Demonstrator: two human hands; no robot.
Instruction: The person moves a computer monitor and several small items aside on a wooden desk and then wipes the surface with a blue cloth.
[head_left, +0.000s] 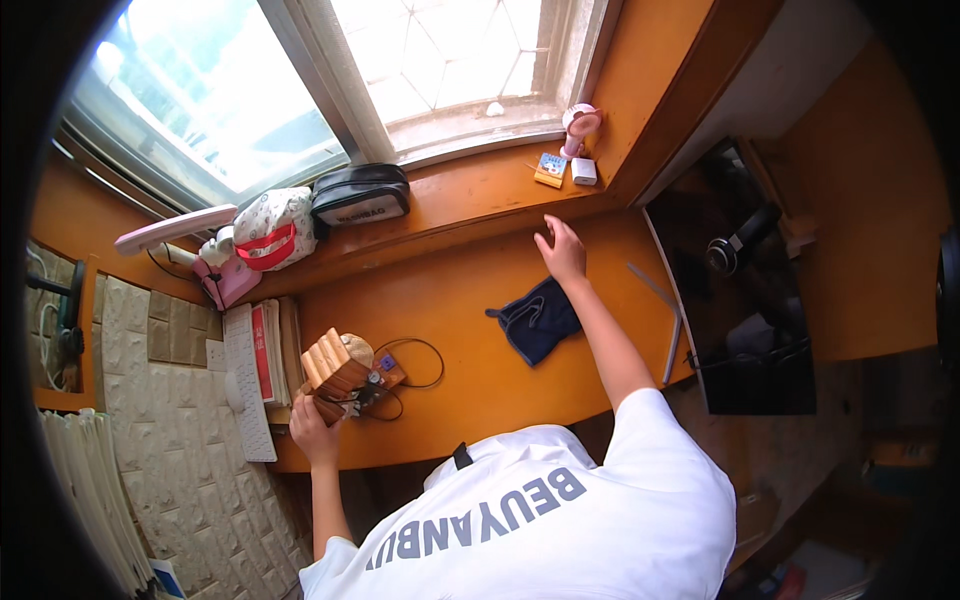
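My left hand (315, 431) is at the lower left of the desk, its fingers against the lower end of a ribbed wooden holder (335, 364); whether it grips the holder is hard to tell. Beside the holder lie small items and a thin black cable (442, 367). My right hand (564, 251) is raised over the back right part of the wooden desk (450, 300), fingers apart and slightly curled, holding nothing. Beneath my right forearm lies a dark blue drawstring cloth pouch (536, 322), partly hidden by the arm.
Books (281, 352) and a white keyboard (247, 382) stand at the left. On the window ledge are a black wash bag (360, 196), a patterned pouch (276, 225), a pink lamp (176, 229), a small fan (579, 127) and a white adapter (583, 172). A monitor (750, 330) stands right.
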